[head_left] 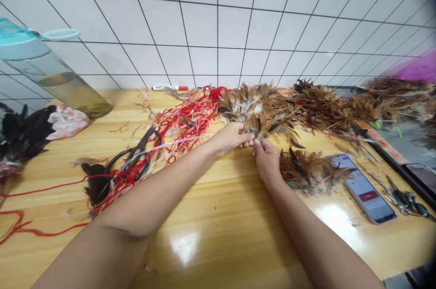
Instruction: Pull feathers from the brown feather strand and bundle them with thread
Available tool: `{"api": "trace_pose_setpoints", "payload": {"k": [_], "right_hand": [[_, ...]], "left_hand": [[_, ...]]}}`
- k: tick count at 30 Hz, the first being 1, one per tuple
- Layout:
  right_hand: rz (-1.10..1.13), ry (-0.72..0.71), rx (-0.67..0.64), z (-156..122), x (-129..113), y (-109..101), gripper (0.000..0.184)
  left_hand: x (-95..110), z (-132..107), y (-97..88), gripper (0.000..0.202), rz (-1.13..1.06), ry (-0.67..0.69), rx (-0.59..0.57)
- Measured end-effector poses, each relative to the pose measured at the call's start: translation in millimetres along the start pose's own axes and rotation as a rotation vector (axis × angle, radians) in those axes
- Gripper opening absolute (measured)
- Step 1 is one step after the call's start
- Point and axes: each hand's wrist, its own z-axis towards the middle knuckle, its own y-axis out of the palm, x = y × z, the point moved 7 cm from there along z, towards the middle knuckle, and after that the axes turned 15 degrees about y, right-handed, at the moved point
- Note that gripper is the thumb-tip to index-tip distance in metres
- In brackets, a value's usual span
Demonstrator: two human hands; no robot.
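My left hand (231, 138) and my right hand (267, 159) meet at the table's far side, their fingertips pinching the base of a bunch of brown and cream rooster feathers (259, 109). The feathers are strung in a long row running off to the right. A tangle of red and white thread (187, 116) lies to the left of my left hand. Black-handled scissors (134, 157) rest under loose red thread, left of my left forearm. A smaller feather bunch (308, 171) lies just right of my right hand.
A smartphone (363, 189) lies lit on the varnished wooden table (211, 230) at right, with a second phone (422, 177) beyond it. A tilted water bottle (41, 62), black feathers (23, 134), and a plastic bag (68, 121) sit at left. White tile wall behind.
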Motion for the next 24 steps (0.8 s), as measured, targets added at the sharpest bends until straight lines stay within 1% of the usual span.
{"api": "trace_pose_setpoints", "payload": {"k": [4,7,11,16,20,24], "right_hand": [[-0.026,-0.009,0.015,0.3,1.1,-0.7,0.03],[-0.001,-0.011,-0.005,0.9,0.7,0.3,0.03],[0.099,0.043,-0.074,1.0,-0.3,2.9,0.032],[0.104,0.03,-0.096,0.6,-4.1,4.0,0.032],[0.09,0.059,-0.106,2.2,0.0,7.2,0.027],[0.071,0.086,-0.121,2.5,0.8,10.0,0.027]], "left_hand": [[-0.2,-0.8,4.7,0.008,-0.006,-0.003,-0.049],[0.5,-1.1,3.6,0.011,-0.004,0.024,-0.016],[2.0,-1.4,0.7,0.014,0.002,0.052,0.038],[3.8,-0.4,-0.3,0.014,0.028,0.075,0.035],[2.4,0.9,-2.1,0.025,0.024,0.101,0.031],[-0.4,2.0,-3.8,0.035,0.008,0.108,0.035]]}}
